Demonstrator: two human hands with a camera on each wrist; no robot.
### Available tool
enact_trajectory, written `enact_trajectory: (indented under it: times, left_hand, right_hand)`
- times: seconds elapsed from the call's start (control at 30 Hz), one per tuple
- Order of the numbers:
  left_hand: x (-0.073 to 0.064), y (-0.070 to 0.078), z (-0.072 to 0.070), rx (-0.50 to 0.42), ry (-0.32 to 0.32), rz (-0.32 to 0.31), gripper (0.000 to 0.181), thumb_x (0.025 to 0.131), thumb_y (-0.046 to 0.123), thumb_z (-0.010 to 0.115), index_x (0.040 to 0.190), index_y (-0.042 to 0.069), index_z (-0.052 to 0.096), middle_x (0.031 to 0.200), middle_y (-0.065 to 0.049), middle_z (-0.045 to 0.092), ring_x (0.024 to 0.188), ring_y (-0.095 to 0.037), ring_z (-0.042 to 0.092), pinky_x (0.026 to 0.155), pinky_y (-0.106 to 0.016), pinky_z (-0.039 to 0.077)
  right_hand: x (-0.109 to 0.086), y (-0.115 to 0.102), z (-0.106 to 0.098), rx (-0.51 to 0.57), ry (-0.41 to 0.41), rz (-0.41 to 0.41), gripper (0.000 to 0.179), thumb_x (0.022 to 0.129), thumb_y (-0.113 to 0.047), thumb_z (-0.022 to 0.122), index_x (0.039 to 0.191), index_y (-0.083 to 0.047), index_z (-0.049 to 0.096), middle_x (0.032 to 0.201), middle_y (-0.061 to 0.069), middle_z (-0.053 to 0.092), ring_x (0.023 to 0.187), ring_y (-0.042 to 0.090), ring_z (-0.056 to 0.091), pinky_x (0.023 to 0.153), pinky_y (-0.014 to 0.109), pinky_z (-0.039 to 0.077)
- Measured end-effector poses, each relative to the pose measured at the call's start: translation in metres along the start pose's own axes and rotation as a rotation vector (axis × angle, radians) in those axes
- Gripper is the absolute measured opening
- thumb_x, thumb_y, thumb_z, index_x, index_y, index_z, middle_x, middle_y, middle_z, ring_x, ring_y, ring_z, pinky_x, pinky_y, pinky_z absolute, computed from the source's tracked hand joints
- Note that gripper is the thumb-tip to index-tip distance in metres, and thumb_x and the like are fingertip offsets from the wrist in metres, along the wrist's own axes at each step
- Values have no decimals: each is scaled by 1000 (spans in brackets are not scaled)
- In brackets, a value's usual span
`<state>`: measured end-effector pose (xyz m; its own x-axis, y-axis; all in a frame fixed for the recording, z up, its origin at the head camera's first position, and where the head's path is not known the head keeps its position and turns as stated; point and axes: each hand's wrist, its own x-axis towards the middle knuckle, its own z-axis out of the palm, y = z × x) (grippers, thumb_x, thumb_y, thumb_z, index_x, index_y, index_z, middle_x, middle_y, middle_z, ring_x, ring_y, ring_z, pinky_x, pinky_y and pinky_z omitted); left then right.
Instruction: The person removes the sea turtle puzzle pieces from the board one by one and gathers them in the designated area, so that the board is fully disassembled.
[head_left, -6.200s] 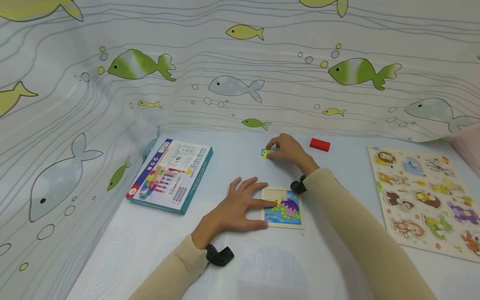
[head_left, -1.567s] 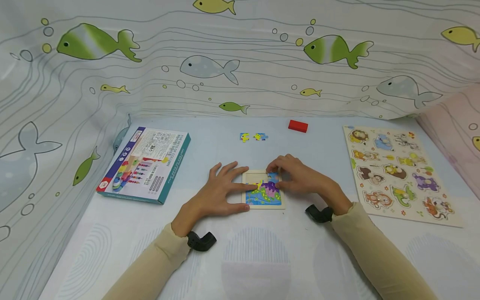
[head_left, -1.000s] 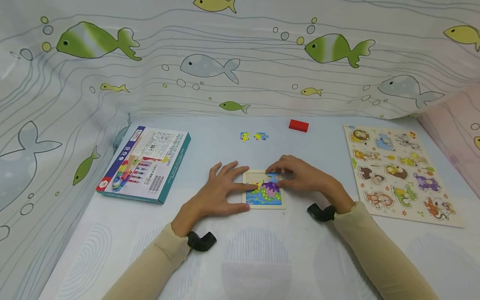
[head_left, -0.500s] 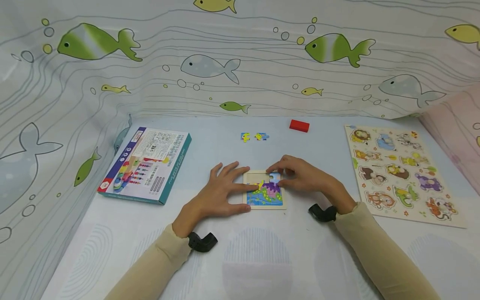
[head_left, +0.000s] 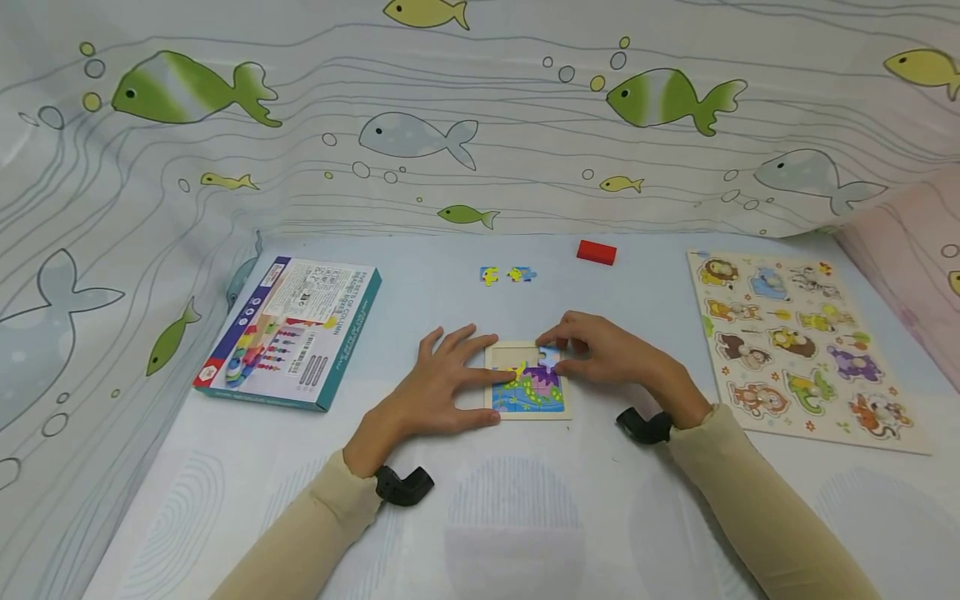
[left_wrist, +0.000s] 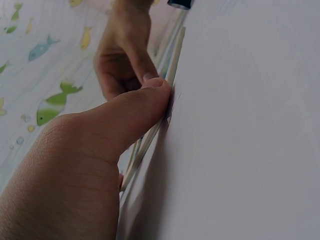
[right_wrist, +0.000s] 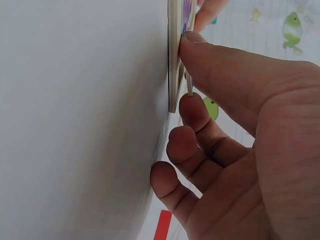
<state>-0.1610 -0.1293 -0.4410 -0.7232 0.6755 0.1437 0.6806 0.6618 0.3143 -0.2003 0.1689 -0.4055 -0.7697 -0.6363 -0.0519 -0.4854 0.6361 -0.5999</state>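
Note:
A small square wooden jigsaw tray [head_left: 513, 354], its picture purple, green and blue, lies on the table; its upper left part shows bare wood. My left hand [head_left: 442, 383] is spread at its left side, index fingertip on the picture, thumb [left_wrist: 135, 115] against the lower left edge. At the upper right corner my right hand [head_left: 603, 348] pinches a light blue puzzle piece [head_left: 547, 358] between thumb and finger. In the right wrist view that puzzle piece [right_wrist: 190, 86] stands at a slight tilt against the tray's rim, its far part hidden by the thumb.
Two loose puzzle pieces, a yellow-and-blue one [head_left: 489, 275] and its neighbour [head_left: 521, 274], lie behind the tray. Farther right is a red block [head_left: 597, 252]. A toy box [head_left: 288, 333] lies left, an animal puzzle board [head_left: 802, 350] right. A fish-print cloth [head_left: 555, 192] rises behind.
Since the earliest frame my right hand has come from the loose pieces to the tray's upper right corner. Over the last second the light blue piece has tilted slightly; my left hand stays put.

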Motion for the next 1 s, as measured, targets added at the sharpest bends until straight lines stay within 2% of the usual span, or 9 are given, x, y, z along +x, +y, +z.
enact_trajectory:
  times: [0.63,1.0]
  left_hand:
    - [0,0,0,4,-11,-6,56,87,67,62,139,45,60,163,-1,38,155,-34,24,120,-68,9]
    - [-1,1,1,-14,-6,-7,56,87,65,63,139,45,61,163,-1,39,156,-34,23,120,-68,9]
  right_hand:
    - [-1,7,-3,24,57,28,35,90,-16,74,125,-17,74,91,-1,58,80,17,50,68,28,44]
    - [-3,32,-16,26,112,60,35,90,-12,72,125,-17,74,95,-1,62,79,18,51,69,29,45]
